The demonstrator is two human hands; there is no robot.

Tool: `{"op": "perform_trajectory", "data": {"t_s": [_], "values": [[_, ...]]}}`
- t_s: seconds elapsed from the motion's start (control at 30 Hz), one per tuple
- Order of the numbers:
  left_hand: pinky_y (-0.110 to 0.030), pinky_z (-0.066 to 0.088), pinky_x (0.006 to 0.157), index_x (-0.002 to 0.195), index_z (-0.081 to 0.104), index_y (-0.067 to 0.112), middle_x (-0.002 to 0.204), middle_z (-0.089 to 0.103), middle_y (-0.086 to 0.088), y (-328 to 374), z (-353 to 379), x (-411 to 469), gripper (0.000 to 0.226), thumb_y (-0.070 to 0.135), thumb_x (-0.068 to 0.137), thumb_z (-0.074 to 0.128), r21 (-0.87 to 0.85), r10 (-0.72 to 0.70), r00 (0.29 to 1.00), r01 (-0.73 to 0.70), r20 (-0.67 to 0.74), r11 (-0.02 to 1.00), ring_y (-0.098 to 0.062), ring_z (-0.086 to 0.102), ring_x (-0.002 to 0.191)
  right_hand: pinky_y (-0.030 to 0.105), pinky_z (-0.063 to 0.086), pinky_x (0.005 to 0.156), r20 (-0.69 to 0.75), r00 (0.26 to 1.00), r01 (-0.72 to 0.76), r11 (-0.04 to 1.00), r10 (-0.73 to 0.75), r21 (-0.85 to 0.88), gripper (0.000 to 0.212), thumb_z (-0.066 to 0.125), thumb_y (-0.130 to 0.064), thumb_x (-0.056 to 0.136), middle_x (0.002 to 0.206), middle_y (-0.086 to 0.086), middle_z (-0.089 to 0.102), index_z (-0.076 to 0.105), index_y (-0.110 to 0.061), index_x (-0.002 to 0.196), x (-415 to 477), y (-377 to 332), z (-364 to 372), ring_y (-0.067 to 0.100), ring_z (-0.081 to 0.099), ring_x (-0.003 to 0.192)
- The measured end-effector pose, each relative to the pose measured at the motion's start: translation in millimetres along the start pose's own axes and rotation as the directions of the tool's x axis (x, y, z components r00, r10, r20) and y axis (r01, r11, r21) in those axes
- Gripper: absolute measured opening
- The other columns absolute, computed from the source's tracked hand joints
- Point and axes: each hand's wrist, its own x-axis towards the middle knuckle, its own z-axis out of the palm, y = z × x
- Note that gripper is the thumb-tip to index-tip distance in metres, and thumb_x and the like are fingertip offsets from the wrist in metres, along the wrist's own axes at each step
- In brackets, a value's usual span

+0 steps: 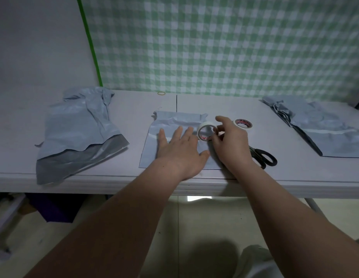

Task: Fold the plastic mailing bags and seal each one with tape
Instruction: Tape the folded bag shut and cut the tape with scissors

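— Well, left hand?
— Spread flat, palm down on the folded mailing bag at mid desk. Fingers splayed and straight, gripping nothing, just pressing the plastic.

— And right hand?
— Curled round a white tape roll, held on edge just past the left fingertips. Thumb and fingertips pinching the rim, index finger raised above it. Roll standing over the bag, open core facing the camera.

— Anything beyond the right fingers?
— Second tape roll, lying flat on the desk just behind the knuckles, red print on the core. Black-handled scissors to the outside of the right wrist, blades hidden under the hand.

— Other bags?
— Rumpled pile of grey bags well off to the outside of the left hand, hanging a little over the near edge of the desk. Another stack of bags far out past the right hand, toward the desk's right end.

— Past the fingertips, further back?
— Folded top flap of the middle bag, creased. Yellow rubber band near the back edge of the desk. Green checked cloth hanging behind.
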Motion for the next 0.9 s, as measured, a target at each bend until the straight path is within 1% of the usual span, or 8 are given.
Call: {"op": "perform_trajectory", "data": {"t_s": [0.1,0.17,0.23,0.3,0.43,0.53,0.7,0.9], "values": [[-0.057,-0.016,0.112,0.153,0.000,0.020,0.161,-0.006,0.004,4,4,1,0.068,0.057,0.097,0.014,-0.019,-0.007,1.000,0.007,0.026,1.000,-0.015,-0.007,0.147,0.017,0.036,0.076,-0.015,1.000,-0.004,1.000,0.004,-0.002,0.028,0.056,-0.011,0.091,0.107,0.007,0.070,0.064,-0.010,0.118,2,4,-1,0.023,0.064,0.096],[-0.058,-0.014,0.113,0.153,-0.002,0.020,0.161,-0.008,0.004,4,6,0,0.069,0.057,0.097,0.013,-0.021,-0.012,0.999,0.013,0.035,1.000,-0.015,-0.009,0.147,0.015,0.033,0.070,-0.020,1.000,0.016,1.000,-0.015,0.011,0.023,0.055,-0.010,0.091,0.103,0.005,0.071,0.067,-0.010,0.111,3,3,-2,0.021,0.064,0.093],[-0.058,-0.012,0.113,0.153,-0.003,0.020,0.160,-0.008,0.004,4,7,-1,0.070,0.058,0.096,0.012,-0.025,-0.017,0.999,0.018,0.040,1.000,-0.015,-0.009,0.147,0.018,0.037,0.075,-0.009,0.999,0.031,0.999,-0.031,0.033,0.023,0.054,-0.010,0.091,0.103,0.004,0.071,0.067,-0.011,0.111,5,2,-2,0.020,0.063,0.096],[-0.058,-0.012,0.113,0.153,-0.003,0.021,0.161,-0.008,0.004,4,7,-1,0.071,0.059,0.096,0.013,-0.020,-0.021,0.999,0.021,0.037,1.000,-0.015,-0.009,0.147,0.028,0.043,0.082,0.018,0.998,0.061,0.998,-0.062,0.034,0.024,0.054,-0.011,0.092,0.104,0.006,0.070,0.067,-0.012,0.112,8,2,-2,0.023,0.062,0.094],[-0.058,-0.012,0.113,0.153,-0.004,0.021,0.161,-0.007,0.003,5,7,-1,0.072,0.060,0.095,0.013,-0.020,-0.018,0.999,0.019,0.034,1.000,-0.016,-0.008,0.147,0.041,0.046,0.080,0.095,0.983,0.161,0.987,-0.159,-0.018,0.028,0.049,-0.006,0.091,0.096,0.015,0.067,0.067,-0.014,0.111,14,6,-6,0.030,0.058,0.088],[-0.058,-0.012,0.113,0.153,-0.005,0.021,0.161,-0.007,0.003,4,6,-1,0.072,0.061,0.095,0.012,-0.019,-0.017,0.999,0.017,0.036,1.000,-0.016,-0.009,0.147,0.041,0.044,0.082,0.119,0.975,0.193,0.979,-0.185,-0.058,0.032,0.049,-0.004,0.091,0.098,0.021,0.065,0.065,-0.014,0.117,15,7,-11,0.033,0.057,0.093],[-0.058,-0.012,0.113,0.153,-0.001,0.019,0.161,-0.008,0.001,4,4,-2,0.071,0.059,0.096,0.011,0.001,-0.018,0.998,0.018,0.054,1.000,-0.017,-0.010,0.147,0.026,0.033,0.073,0.132,0.972,0.213,0.967,-0.195,-0.140,0.038,0.048,-0.006,0.093,0.100,0.017,0.064,0.061,-0.018,0.127,17,15,-15,0.031,0.057,0.095],[-0.058,-0.014,0.112,0.153,-0.003,0.018,0.161,-0.009,0.001,5,3,-2,0.071,0.059,0.096,0.010,0.021,-0.021,0.998,0.019,0.063,1.000,-0.017,-0.010,0.147,0.040,0.046,0.074,0.141,0.961,0.265,0.941,-0.239,-0.209,0.040,0.047,-0.001,0.089,0.088,0.019,0.060,0.062,-0.015,0.124,16,12,-27,0.033,0.055,0.084]]}}
